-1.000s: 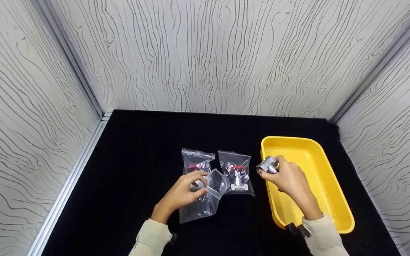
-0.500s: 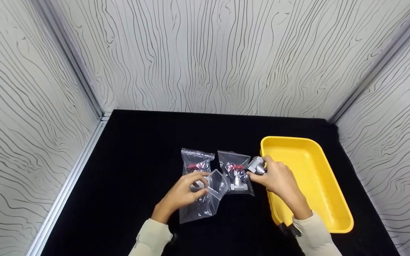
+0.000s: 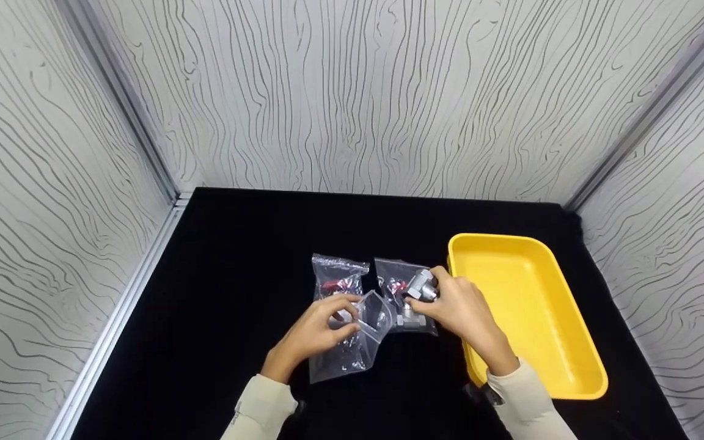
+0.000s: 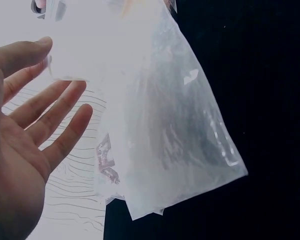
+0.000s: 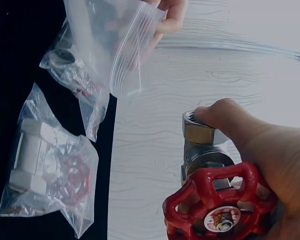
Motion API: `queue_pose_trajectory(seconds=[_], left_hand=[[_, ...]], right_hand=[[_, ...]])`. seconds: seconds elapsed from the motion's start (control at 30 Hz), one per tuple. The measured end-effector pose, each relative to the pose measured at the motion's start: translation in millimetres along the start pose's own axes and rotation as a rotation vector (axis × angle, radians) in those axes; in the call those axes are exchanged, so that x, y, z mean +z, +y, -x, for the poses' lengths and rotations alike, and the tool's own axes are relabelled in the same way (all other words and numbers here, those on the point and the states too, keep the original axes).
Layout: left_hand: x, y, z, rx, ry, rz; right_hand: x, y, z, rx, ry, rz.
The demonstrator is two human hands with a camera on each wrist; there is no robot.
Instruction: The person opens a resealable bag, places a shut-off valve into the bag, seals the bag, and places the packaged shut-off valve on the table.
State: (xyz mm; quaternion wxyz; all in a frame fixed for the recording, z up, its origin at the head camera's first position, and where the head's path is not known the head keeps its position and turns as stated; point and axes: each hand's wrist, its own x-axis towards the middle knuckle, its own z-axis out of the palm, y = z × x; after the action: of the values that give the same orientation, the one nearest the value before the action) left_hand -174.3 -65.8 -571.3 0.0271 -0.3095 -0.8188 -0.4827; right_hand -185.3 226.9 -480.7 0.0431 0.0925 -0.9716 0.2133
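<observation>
With its thumb and index finger, my left hand (image 3: 312,330) pinches the rim of a clear zip bag (image 3: 377,315), whose mouth gapes toward the right. The bag's body hangs down in the left wrist view, pale and see-through. My right hand (image 3: 465,308) grips a metal gate valve (image 3: 420,285) by one threaded end, just right of the bag's mouth. Its red handwheel (image 5: 215,200) faces the camera in the right wrist view and is hidden in the head view. The valve overlaps a bagged valve (image 3: 411,321) lying on the black table.
Another bagged valve (image 3: 337,269) lies behind the left hand, partly covered by the held bag. A yellow tray (image 3: 529,318) stands at the right, under the right forearm. Patterned white panels (image 3: 352,98) wall in the black table (image 3: 236,256).
My right hand has carried the valve left from over the tray's edge to above the bagged valve, near the held bag. The left hand and its bag have stayed in place.
</observation>
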Motion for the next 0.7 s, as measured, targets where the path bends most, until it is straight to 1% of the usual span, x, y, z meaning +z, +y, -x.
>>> queue_pose_trajectory(seconds=[0.3,0.4,0.53,0.7], left_hand=[[2.1,-0.7,-1.1,0.027,0.011,-0.024],[1.8,-1.3,-2.1,0.028,0.012,-0.024],[1.6,-1.8,-3.3,0.044,0.016,-0.018],[2.0,-1.8,-2.8,0.053,0.008,-0.021]], right_hand=[[10,-11,0,-0.041,-0.013,-0.013],[13,-14,0,-0.059,-0.005,-0.007],[16,-17,0,-0.092,0.017,0.008],[20,-20,2,-0.116,0.005,0.016]])
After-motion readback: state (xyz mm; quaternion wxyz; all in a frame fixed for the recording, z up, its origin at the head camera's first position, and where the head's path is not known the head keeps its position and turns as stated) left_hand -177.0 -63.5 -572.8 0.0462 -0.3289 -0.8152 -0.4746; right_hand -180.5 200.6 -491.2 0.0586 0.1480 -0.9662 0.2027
